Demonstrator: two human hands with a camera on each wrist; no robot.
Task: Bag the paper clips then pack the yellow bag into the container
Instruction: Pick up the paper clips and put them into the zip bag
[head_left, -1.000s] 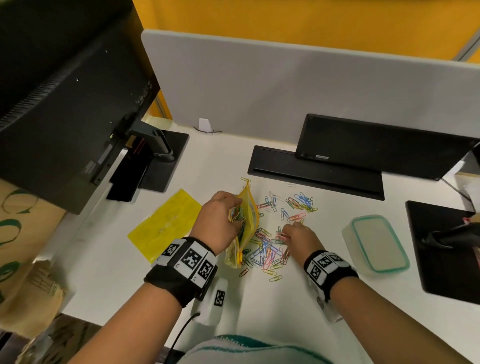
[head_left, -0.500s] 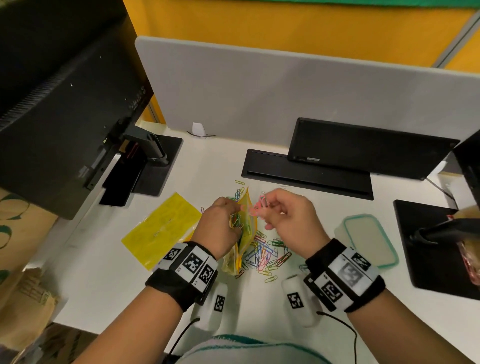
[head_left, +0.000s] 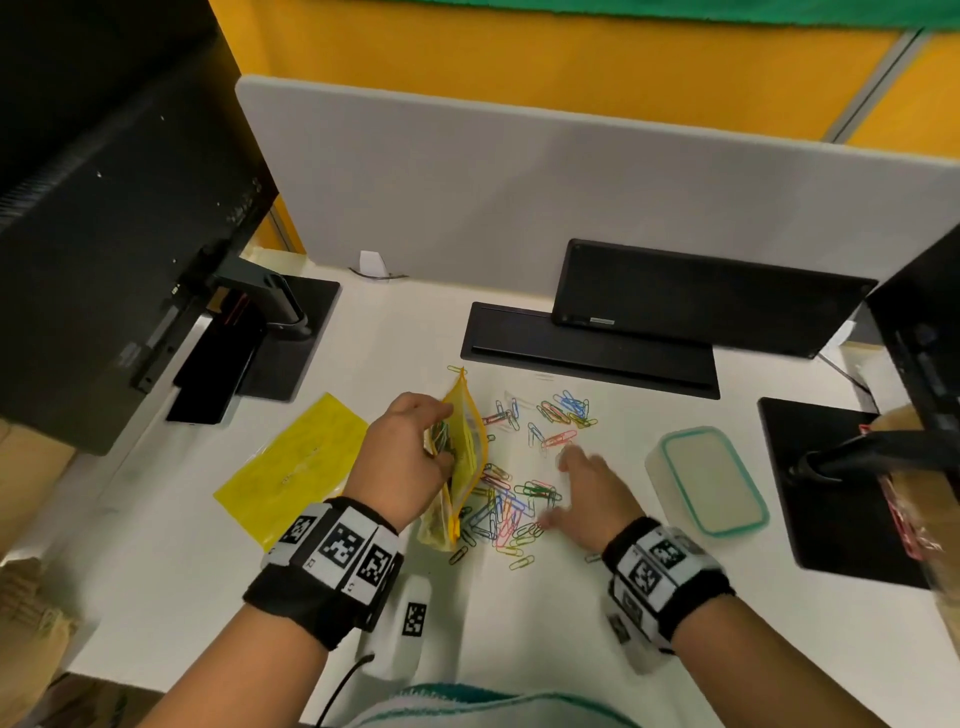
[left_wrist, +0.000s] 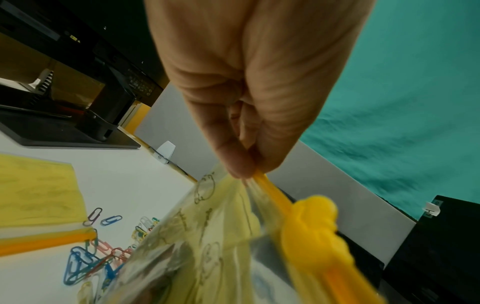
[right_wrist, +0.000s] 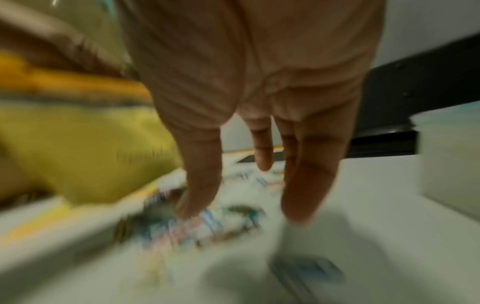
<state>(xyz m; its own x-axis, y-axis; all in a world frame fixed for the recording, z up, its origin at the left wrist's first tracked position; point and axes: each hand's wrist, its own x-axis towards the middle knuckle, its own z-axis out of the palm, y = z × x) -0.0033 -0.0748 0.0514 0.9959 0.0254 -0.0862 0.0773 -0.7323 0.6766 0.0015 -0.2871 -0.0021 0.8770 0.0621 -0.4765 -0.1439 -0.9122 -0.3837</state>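
Observation:
My left hand (head_left: 410, 457) pinches the rim of a yellow zip bag (head_left: 465, 457) and holds it upright with its mouth spread; several clips show inside. In the left wrist view the left hand (left_wrist: 246, 168) grips the bag's orange zip strip (left_wrist: 275, 195). Coloured paper clips (head_left: 506, 512) lie scattered on the white desk right of the bag, with a second cluster (head_left: 563, 410) farther back. My right hand (head_left: 582, 488) hovers with straight fingers over the clips and holds nothing; the right hand (right_wrist: 249, 185) is blurred in its wrist view. The clear container (head_left: 706, 480) with a teal rim sits at the right.
A flat yellow bag (head_left: 296, 467) lies on the desk at the left. A black monitor (head_left: 114, 218) and its stand stand at the left, a black keyboard tray (head_left: 587, 348) at the back, another black base (head_left: 831, 467) at the right. A grey divider (head_left: 519, 182) closes the back.
My right hand was up at the bag's mouth with pinched clips half a second ago; now it is back down over the clips on the desk, fingers straight and empty. The left hand keeps holding the bag.

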